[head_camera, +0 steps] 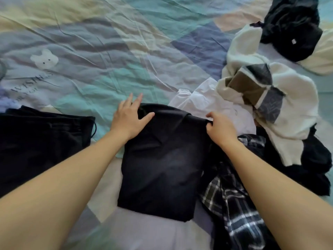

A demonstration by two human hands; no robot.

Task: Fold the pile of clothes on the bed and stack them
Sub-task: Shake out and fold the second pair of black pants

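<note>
Head view: dark garment (160,159) lies part-folded on bed (108,42), beside unfolded pile (261,98). Left hand (128,118) presses far corner, fingers spread; right hand (219,128) pinches opposite corner. Cloth looks soft, light, limp; corners likely best hold.

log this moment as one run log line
step: folding black garment | left hand flat on far left corner | right hand pinches far right corner | folded black piece at left | pile at right
</note>
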